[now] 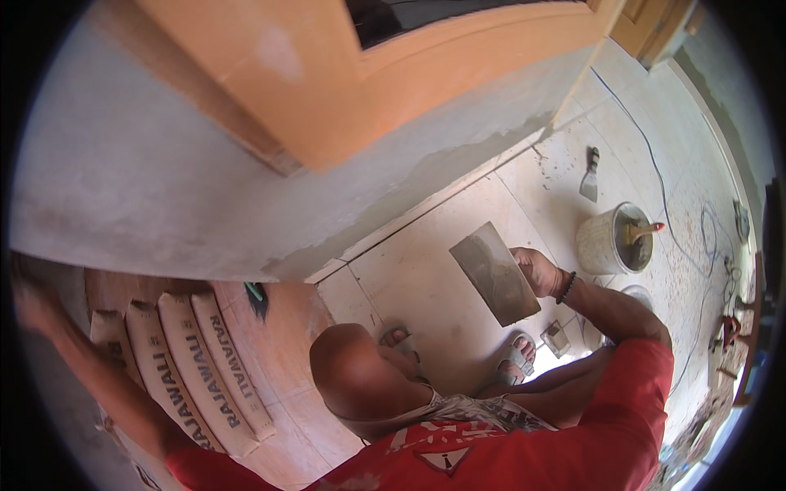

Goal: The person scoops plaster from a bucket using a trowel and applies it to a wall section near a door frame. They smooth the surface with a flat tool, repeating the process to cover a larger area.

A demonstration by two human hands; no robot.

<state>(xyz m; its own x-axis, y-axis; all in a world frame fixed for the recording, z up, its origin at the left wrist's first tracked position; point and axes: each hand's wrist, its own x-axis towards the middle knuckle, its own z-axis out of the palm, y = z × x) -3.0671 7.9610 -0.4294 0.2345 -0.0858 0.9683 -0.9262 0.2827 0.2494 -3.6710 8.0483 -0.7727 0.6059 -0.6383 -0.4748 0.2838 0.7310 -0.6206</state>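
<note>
A rectangular plastering trowel (pixel 494 274) is held out in front of me, its face toward the camera and smeared with wet grey mortar. The fingers of my right hand (pixel 536 272) are closed at its right edge; the handle is hidden behind the plate. My left hand (pixel 33 307) reaches to the far left rim of the picture, near the grey wall's end. It is dark and smeared there, so its fingers cannot be made out. The lower part of the plastered wall (pixel 344 214) shows a darker, damp-looking strip along its foot.
Several paper sacks (pixel 214 368) lie at left on reddish tiles. At right stand a bucket (pixel 602 241) with a brush (pixel 644 231) in it and a scraper (pixel 589 176) on the pale floor. A cable (pixel 655 164) runs past them. An orange frame (pixel 327 106) juts above the wall.
</note>
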